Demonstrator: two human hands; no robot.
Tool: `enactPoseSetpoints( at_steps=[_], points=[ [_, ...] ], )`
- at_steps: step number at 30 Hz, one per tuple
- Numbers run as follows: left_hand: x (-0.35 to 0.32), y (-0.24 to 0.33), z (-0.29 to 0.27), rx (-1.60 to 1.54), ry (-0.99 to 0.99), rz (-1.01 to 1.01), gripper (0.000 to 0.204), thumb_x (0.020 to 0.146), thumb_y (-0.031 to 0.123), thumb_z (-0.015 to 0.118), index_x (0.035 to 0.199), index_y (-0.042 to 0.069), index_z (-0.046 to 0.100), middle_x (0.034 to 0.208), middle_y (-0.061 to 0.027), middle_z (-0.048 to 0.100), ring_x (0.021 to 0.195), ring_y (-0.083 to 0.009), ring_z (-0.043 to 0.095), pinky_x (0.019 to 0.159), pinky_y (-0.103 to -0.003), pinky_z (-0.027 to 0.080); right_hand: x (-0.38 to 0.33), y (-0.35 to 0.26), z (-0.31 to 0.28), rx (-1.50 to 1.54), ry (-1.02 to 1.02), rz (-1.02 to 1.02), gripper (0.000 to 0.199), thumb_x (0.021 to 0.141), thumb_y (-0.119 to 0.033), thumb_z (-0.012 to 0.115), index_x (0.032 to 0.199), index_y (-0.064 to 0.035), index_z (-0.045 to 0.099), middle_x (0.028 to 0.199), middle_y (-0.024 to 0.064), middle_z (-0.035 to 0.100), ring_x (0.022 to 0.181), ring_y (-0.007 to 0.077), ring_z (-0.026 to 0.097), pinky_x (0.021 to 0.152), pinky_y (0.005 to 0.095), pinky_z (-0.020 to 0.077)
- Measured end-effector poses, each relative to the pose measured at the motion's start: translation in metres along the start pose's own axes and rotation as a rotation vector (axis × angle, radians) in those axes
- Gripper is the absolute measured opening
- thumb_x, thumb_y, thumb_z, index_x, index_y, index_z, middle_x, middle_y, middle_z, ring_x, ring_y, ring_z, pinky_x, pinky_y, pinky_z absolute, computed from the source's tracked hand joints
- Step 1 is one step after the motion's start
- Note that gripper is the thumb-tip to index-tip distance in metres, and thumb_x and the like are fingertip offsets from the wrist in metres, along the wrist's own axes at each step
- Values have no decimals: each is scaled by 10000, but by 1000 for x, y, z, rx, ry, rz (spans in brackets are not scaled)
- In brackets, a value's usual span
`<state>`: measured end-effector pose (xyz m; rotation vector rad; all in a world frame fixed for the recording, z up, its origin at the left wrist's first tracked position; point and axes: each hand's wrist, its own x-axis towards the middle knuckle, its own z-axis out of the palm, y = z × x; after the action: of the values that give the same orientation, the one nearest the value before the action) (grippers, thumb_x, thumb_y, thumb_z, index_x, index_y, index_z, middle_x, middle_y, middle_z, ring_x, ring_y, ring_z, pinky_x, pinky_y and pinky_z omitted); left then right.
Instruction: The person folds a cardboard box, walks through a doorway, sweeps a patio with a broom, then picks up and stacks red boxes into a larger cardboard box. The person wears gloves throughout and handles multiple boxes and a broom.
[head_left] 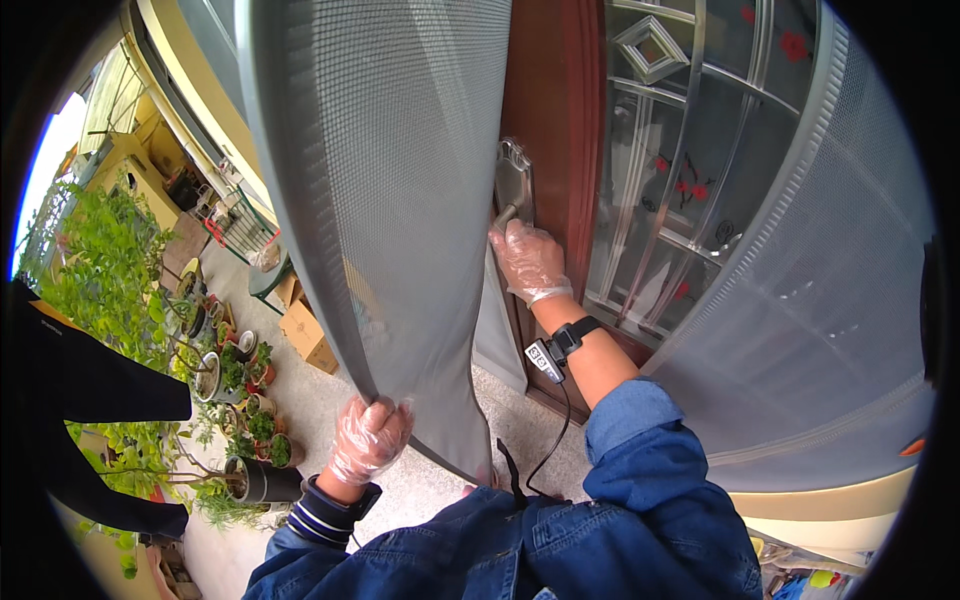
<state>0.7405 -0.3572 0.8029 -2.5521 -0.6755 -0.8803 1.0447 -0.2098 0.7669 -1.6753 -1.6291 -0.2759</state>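
Observation:
My left hand point(371, 438), in a thin clear plastic glove, is closed on the lower edge of a grey mesh screen curtain point(390, 200). The curtain hangs bowed and pulled aside to the left. Gloved the same way, my right hand point(530, 262) reaches behind that curtain to a metal door handle point(510, 208), its fingers closed around the lever. The handle sits on a silvery plate on a reddish-brown door point(550, 110). Glass panes with metal bars and red flower patterns point(690, 180) fill the door's right part.
A second mesh curtain panel point(820, 300) hangs on the right. Potted plants point(262, 425) and a leafy tree point(100, 270) stand on the left, near a cardboard box point(308, 335) and a green chair point(268, 278). Dark clothing point(100, 370) hangs at the far left. The concrete floor point(235, 545) lies below.

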Motion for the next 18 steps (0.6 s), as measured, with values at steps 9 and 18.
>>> enactPoseSetpoints(
  at_steps=[9, 18],
  points=[
    [0, 13, 0, -52, 1, 25, 280, 752, -47, 751, 657, 82, 521, 743, -84, 468, 609, -299, 526, 508, -420, 435, 0, -7, -2, 51, 27, -30, 343, 974, -365, 586, 860, -41, 584, 768, 176, 682, 753, 354, 698, 662, 462, 572],
    [19, 54, -3, -217, 48, 304, 311, 775, -44, 730, 677, 82, 464, 784, -102, 488, 585, -320, 511, 508, -446, 400, -95, -53, -124, 280, 384, 55, 365, 914, -262, 675, 1210, -64, 596, 1242, 162, 585, 1152, 367, 575, 963, 456, 492]
  ],
)
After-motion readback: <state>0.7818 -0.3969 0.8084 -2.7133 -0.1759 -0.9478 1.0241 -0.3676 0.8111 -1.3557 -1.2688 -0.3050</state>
